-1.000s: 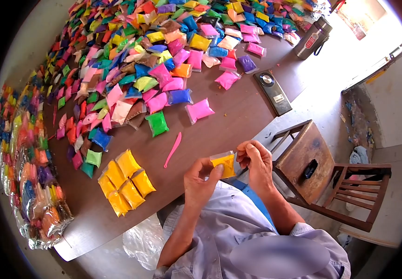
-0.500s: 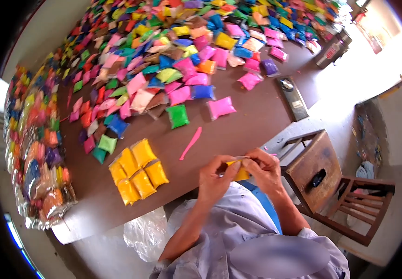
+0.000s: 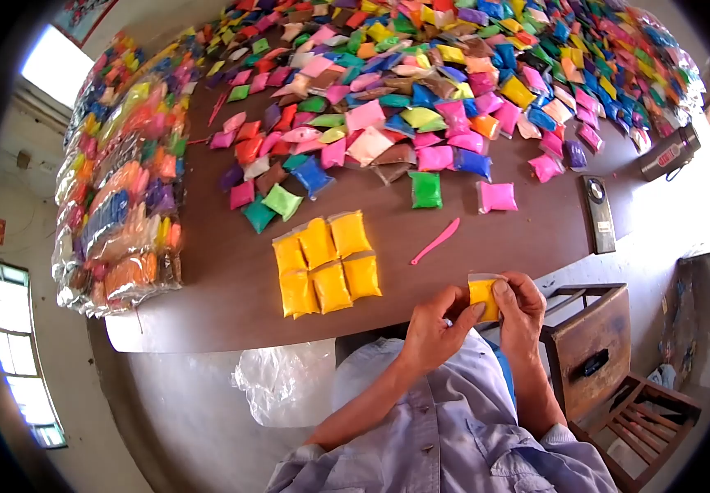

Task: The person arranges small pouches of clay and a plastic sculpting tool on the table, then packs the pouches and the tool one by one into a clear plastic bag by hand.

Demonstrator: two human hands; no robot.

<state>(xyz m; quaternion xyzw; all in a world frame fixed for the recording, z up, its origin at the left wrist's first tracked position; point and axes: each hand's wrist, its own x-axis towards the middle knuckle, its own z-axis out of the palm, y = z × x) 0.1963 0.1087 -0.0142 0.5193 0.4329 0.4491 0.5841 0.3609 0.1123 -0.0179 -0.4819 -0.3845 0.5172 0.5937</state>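
Note:
Between my two hands, just off the table's near edge, is a small yellow packet (image 3: 484, 299) in a clear bag, its face turned up. My left hand (image 3: 439, 327) pinches its left lower side with thumb and fingers. On the other side my right hand (image 3: 521, 311) grips it, the thumb lying over its upper right part. To the left, several yellow packets (image 3: 328, 263) lie flat in two rows on the brown table (image 3: 240, 320). A pink plastic knife (image 3: 435, 241) rests beyond my hands.
A broad heap of colourful packets (image 3: 420, 119) covers the far table. Clear bags of packets (image 3: 124, 222) are stacked at the left. A flask (image 3: 669, 153) and a dark oblong device (image 3: 598, 215) are at the right, near a wooden chair (image 3: 589, 345). Clear plastic (image 3: 285, 382) hangs below the edge.
The yellow packet has turned from mostly covered by my fingers to face-up and visible. My view has swung left, so everything appears shifted right.

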